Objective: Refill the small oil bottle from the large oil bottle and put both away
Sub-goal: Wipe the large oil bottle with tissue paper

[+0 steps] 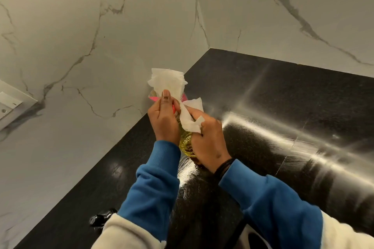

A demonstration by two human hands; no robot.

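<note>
**Wiping an oil bottle with white tissue**

Gripping from both sides: blue sleeves [153, 186] nearest, then left hand [165, 120] and right hand [206, 139] over the black counter [283, 107]. Right fingers curled round the oil bottle [186, 143], yellow oil showing just below the knuckles, a fold of tissue [170, 83] pinched against it. Left fingers curled at the bottle's pink top, thumb pressed on the tissue. Beyond the fingertips, tissue bunched upward. Farther off, marble wall [81, 36]. Large or small bottle: cannot tell.
</note>
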